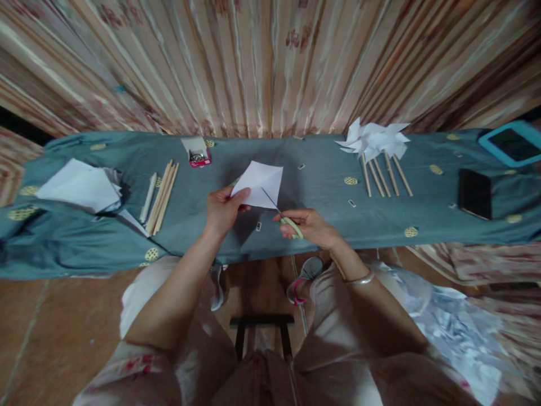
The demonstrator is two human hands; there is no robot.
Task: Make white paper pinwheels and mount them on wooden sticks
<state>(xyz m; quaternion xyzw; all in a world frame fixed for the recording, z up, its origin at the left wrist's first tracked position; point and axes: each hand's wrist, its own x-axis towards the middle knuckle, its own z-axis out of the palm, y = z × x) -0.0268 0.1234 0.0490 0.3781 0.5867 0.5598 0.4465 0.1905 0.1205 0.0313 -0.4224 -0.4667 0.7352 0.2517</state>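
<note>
A square sheet of white paper point(262, 176) is pinched at its left corner by my left hand point(224, 211), held above the cloth-covered table. In my right hand point(310, 226) is a pair of scissors point(291, 225) with light green handles, fingers closed around them. The blades lie at the paper's lower right corner and point toward its middle. Whether the lower blade is under the sheet is hidden.
At the left lie a stack of white paper point(78, 186), a white stick-like tube point(148, 197) and several wooden sticks point(163, 198). A small red box point(198, 155) holds metal pins. White paper pinwheels point(376, 141), a black phone point(475, 193) and a blue-framed tablet point(513, 144) are at the right.
</note>
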